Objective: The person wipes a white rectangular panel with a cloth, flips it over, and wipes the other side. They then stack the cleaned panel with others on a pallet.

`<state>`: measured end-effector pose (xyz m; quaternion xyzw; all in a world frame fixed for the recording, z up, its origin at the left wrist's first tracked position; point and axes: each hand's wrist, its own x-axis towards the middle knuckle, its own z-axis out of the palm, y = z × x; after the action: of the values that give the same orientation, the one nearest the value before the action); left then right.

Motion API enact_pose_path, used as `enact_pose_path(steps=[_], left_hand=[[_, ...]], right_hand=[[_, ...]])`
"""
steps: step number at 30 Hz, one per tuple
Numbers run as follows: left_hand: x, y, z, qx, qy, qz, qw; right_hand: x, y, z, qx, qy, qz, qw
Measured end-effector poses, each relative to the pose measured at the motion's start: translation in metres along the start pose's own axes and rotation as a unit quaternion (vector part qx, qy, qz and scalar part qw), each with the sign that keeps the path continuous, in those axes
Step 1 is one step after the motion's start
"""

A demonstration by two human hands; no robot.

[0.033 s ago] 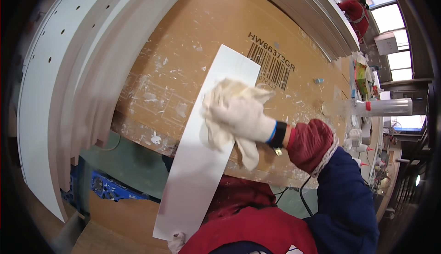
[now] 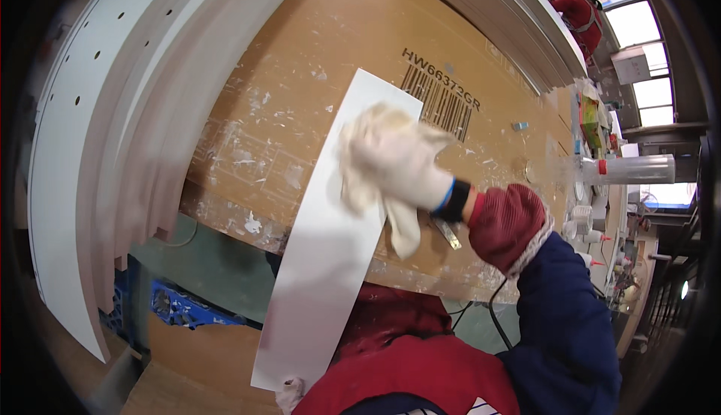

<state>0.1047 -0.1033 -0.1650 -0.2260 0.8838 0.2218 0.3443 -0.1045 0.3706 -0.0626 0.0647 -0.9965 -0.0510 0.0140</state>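
A long white board (image 2: 319,272) slants from the cardboard-covered worktop toward my body, its near end past the table's edge. My right hand (image 2: 405,161), in a white glove with a black wrist strap, presses a cream cloth (image 2: 360,141) onto the board's upper part. Its fingers are bunched round the cloth and blurred by motion. At the board's near end, only a little of my gloved left hand (image 2: 289,396) shows, closed at the board's corner; the rest is out of the picture. Beside my right wrist lies a slim metal tool (image 2: 449,236), partly hidden.
Stacked white panels (image 2: 67,190) with small holes stand on the left. More panels (image 2: 496,24) lie along the far edge. Right of the worktop are a clear plastic cylinder (image 2: 638,169) and several bottles. A person in red (image 2: 582,21) is in the far right background.
My right hand and the cloth have shifted slightly farther up the board, away from me. More of the metal tool beside my wrist shows. My left hand stays at the near end.
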Motion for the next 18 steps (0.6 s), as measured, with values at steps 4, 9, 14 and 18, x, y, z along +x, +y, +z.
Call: enact_pose_path(steps=[4, 9, 14, 18], left_hand=[[0.011, 0.001, -0.005, 0.008, -0.001, 0.025, 1.0], [0.009, -0.001, -0.002, -0.005, 0.013, 0.013, 1.0], [0.007, -0.002, -0.006, -0.023, 0.028, 0.016, 0.999], [0.009, 0.001, -0.006, -0.072, 0.028, 0.025, 0.997]], right_hand=[[0.006, 0.093, 0.032, 0.701, 0.112, 0.216, 0.67], [-0.015, -0.009, 0.007, -0.007, -0.087, -0.043, 0.995], [-0.011, 0.015, 0.016, 0.107, -0.01, 0.027, 0.994], [0.006, 0.113, 0.049, 0.417, 0.131, 0.062, 0.897]])
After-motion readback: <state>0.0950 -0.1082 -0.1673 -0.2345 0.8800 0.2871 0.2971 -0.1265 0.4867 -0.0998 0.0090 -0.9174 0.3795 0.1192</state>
